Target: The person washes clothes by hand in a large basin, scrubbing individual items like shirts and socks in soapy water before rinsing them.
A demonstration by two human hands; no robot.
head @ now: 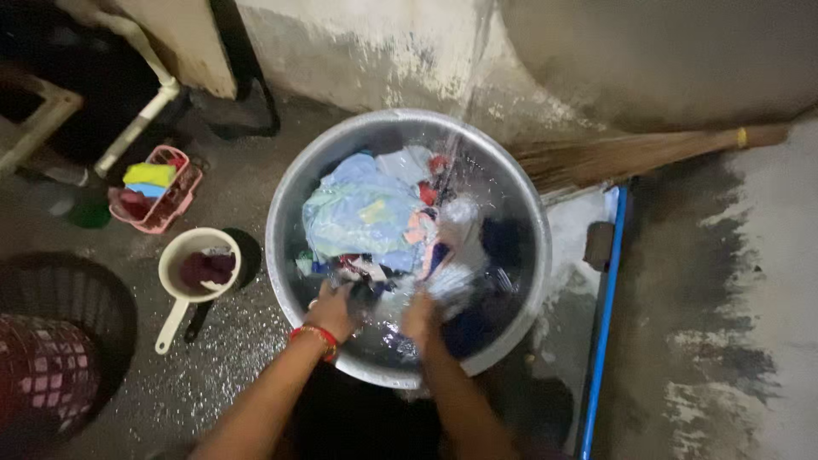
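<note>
Both sets of fingers are down in the wash, the left hand [334,308] curled onto a dark wet cloth [365,298] and the right hand [419,313] too blurred by splashing to tell how open it is. They're at the near edge of a big metal basin [285,204] mid-frame, full of blue and mixed laundry [362,213] under a thin water stream [460,102]. Left of it sits a white dipper [183,281] and pink basket [158,200]; a broom [630,153] lies upper right.
</note>
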